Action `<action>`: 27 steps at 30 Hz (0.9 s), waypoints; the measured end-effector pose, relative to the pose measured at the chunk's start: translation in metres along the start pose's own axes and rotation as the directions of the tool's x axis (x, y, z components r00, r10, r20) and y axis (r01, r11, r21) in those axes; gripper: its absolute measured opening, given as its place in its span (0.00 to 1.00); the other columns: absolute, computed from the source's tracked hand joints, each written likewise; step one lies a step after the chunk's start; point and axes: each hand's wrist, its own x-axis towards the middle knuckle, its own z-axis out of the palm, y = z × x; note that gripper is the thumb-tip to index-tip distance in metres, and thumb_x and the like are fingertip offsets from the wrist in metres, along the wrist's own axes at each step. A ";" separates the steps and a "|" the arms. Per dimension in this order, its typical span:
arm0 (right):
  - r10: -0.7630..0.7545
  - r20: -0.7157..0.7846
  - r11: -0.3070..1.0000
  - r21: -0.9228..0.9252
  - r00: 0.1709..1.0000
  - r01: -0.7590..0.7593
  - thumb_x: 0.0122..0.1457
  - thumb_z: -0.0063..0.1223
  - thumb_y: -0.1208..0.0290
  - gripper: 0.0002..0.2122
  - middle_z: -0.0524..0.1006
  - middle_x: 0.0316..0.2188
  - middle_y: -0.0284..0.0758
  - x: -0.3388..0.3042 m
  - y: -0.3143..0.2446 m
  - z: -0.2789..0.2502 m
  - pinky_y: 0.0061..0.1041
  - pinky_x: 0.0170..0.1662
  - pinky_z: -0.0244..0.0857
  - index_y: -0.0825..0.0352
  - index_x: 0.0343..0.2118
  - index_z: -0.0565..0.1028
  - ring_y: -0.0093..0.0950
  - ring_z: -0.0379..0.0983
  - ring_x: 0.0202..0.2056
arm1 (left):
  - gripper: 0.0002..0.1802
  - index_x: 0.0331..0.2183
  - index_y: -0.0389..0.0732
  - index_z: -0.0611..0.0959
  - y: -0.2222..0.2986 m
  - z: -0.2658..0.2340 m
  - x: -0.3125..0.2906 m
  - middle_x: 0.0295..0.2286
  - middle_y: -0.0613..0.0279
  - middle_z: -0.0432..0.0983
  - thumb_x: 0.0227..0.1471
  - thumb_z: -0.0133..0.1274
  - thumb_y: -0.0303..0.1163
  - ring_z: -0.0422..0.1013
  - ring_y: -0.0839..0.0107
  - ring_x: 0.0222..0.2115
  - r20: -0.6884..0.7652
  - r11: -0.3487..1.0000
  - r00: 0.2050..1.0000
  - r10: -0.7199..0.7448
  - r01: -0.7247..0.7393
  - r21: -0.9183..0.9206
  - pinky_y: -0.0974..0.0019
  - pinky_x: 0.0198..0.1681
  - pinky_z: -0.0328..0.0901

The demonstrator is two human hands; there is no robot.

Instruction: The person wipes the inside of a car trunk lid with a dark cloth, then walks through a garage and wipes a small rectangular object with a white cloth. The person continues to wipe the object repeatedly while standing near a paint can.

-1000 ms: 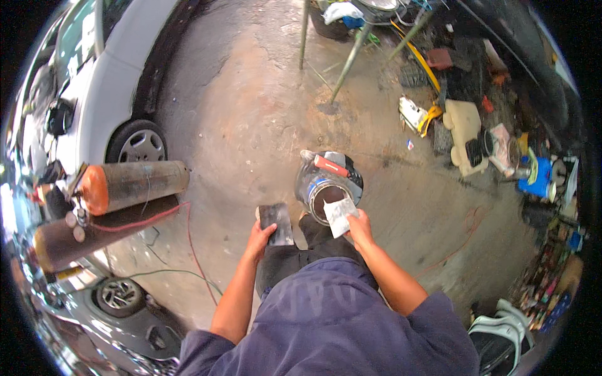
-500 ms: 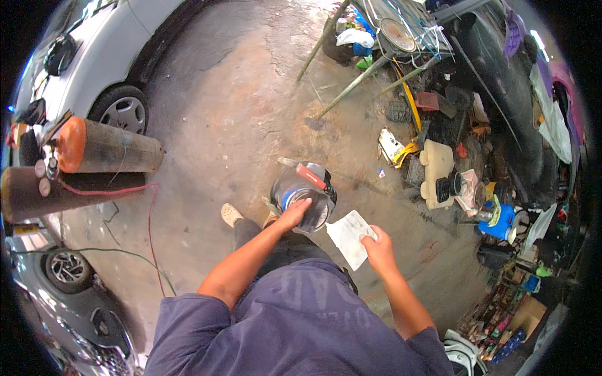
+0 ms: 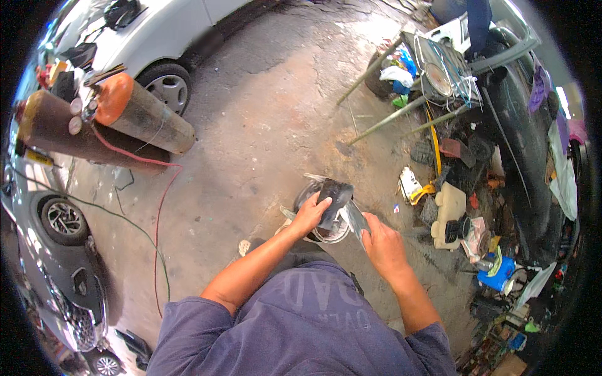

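In front of my body, my left hand grips a dark, flat, roughly rectangular plate, the thumb lying on its face. My right hand is closed on a thin pale flat sheet, which is turned nearly edge-on. Its far end meets or nearly meets the plate's right side; I cannot tell whether they touch. Just under both hands stands a round container with a pale rim. The plate and my left hand cover most of it, so its contents are hidden.
Two gas cylinders lie at the left, a red hose trailing over the floor. Beyond are a white car and a dark car. At the right stand a metal-legged table, a beige plastic tank and scattered parts.
My left hand has gone from the round container to holding the dark plate above it. My right hand has brought the pale sheet inward and turned it edge-on. The view has swung left.
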 end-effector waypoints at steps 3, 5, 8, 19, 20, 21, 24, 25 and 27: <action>-0.167 -0.017 0.984 -0.072 0.986 0.165 0.55 0.54 0.77 0.13 0.79 0.32 0.44 0.006 -0.029 -0.009 0.44 0.36 0.71 0.65 0.44 0.70 0.47 0.77 0.34 | 0.26 0.53 0.32 0.72 0.023 -0.021 -0.029 0.46 0.57 0.76 0.62 0.51 0.42 0.71 0.71 0.45 -0.161 0.997 0.987 0.029 -0.040 -0.063 0.66 0.51 0.65; -0.223 -0.016 0.970 -0.107 0.975 0.220 0.54 0.55 0.78 0.12 0.78 0.33 0.43 0.005 -0.048 -0.009 0.43 0.36 0.71 0.66 0.41 0.69 0.46 0.77 0.35 | 0.27 0.53 0.32 0.72 0.054 -0.022 -0.063 0.45 0.59 0.76 0.63 0.49 0.44 0.70 0.73 0.44 -0.326 0.989 0.945 0.031 -0.078 -0.130 0.67 0.51 0.64; -0.281 -0.011 0.957 -0.076 0.960 0.279 0.51 0.55 0.80 0.14 0.77 0.34 0.43 -0.002 -0.083 -0.007 0.43 0.38 0.70 0.66 0.41 0.68 0.46 0.76 0.37 | 0.33 0.57 0.28 0.68 0.059 -0.049 -0.103 0.51 0.53 0.73 0.62 0.49 0.46 0.67 0.68 0.52 -0.410 0.940 0.912 0.034 -0.169 -0.297 0.66 0.58 0.58; -0.617 -0.224 0.744 0.145 0.754 0.652 0.47 0.51 0.90 0.26 0.71 0.51 0.46 -0.066 -0.185 0.040 0.34 0.51 0.67 0.69 0.51 0.66 0.43 0.71 0.50 | 0.26 0.58 0.32 0.64 0.106 -0.087 -0.289 0.51 0.53 0.70 0.66 0.43 0.39 0.70 0.66 0.50 -0.501 0.759 0.864 0.046 -0.356 -0.545 0.62 0.54 0.66; -0.667 -0.245 0.695 0.135 0.704 0.706 0.47 0.51 0.91 0.28 0.71 0.52 0.47 -0.072 -0.196 0.042 0.34 0.53 0.66 0.68 0.54 0.65 0.43 0.70 0.52 | 0.24 0.57 0.34 0.65 0.115 -0.083 -0.311 0.50 0.54 0.71 0.67 0.42 0.38 0.71 0.66 0.49 -0.479 0.758 0.875 0.071 -0.360 -0.544 0.61 0.53 0.67; -0.694 -0.215 0.671 0.155 0.687 0.725 0.46 0.49 0.93 0.34 0.66 0.55 0.50 -0.080 -0.206 0.046 0.38 0.58 0.63 0.64 0.60 0.63 0.46 0.66 0.56 | 0.23 0.57 0.35 0.65 0.122 -0.080 -0.330 0.49 0.55 0.71 0.67 0.42 0.37 0.71 0.67 0.48 -0.458 0.754 0.884 0.097 -0.366 -0.545 0.61 0.52 0.68; -0.740 -0.259 0.564 0.264 0.620 0.783 0.45 0.49 0.94 0.37 0.63 0.58 0.50 -0.103 -0.218 0.071 0.42 0.61 0.60 0.60 0.62 0.62 0.47 0.65 0.57 | 0.21 0.57 0.37 0.65 0.115 -0.075 -0.361 0.48 0.55 0.73 0.67 0.41 0.36 0.72 0.67 0.47 -0.484 0.713 0.867 0.116 -0.412 -0.568 0.60 0.50 0.70; -0.752 -0.250 0.545 0.286 0.610 0.788 0.44 0.51 0.94 0.39 0.61 0.60 0.49 -0.110 -0.222 0.080 0.45 0.62 0.58 0.56 0.61 0.63 0.48 0.64 0.59 | 0.20 0.56 0.37 0.66 0.111 -0.074 -0.370 0.47 0.55 0.73 0.67 0.41 0.35 0.72 0.66 0.46 -0.495 0.708 0.859 0.131 -0.431 -0.559 0.60 0.50 0.70; -0.784 -0.239 0.520 0.252 0.574 0.816 0.43 0.61 0.87 0.38 0.61 0.59 0.48 -0.115 -0.222 0.093 0.45 0.62 0.60 0.54 0.60 0.64 0.50 0.63 0.59 | 0.19 0.55 0.37 0.66 0.105 -0.072 -0.384 0.46 0.55 0.73 0.67 0.40 0.34 0.73 0.66 0.44 -0.519 0.704 0.838 0.168 -0.470 -0.533 0.60 0.49 0.71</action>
